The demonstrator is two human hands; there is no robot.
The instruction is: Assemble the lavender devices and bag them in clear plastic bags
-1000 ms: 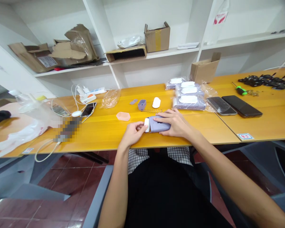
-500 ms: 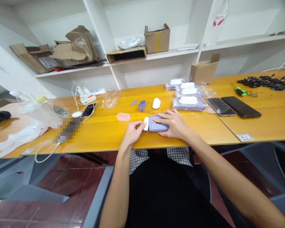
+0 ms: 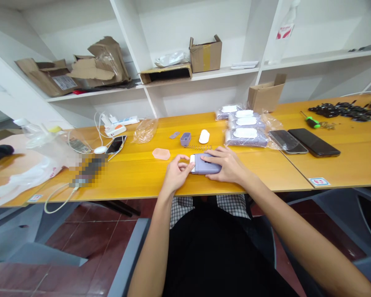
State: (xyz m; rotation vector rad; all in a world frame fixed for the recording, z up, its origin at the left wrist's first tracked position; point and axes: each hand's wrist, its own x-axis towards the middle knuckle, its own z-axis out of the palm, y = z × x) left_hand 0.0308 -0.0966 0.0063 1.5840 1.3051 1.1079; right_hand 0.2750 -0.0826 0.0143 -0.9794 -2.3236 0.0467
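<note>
Here's the case [image 3: 200,168], flat on the tabletop [image 3: 136,175] near its front edge, right in front of me, with the white cap [image 3: 192,163] at its left end. The danger, I reckon, is the cap going crooked: if my thumb bears on one corner only, it could jam or pop off sideways. If I lean in too hard, the case could skid.

Now the grip! My left hand [image 3: 177,170] is nearly closed, thumb on the cap, index finger curled in at its far corner. My right hand [image 3: 230,165] is half open, wrapped over the case, fingers across the top, thumb at the near side.

Just beyond lies the spring [image 3: 199,147], close to my right fingers; one careless knuckle could roll it into the cup [image 3: 186,139] or the white piece [image 3: 204,136].
</note>
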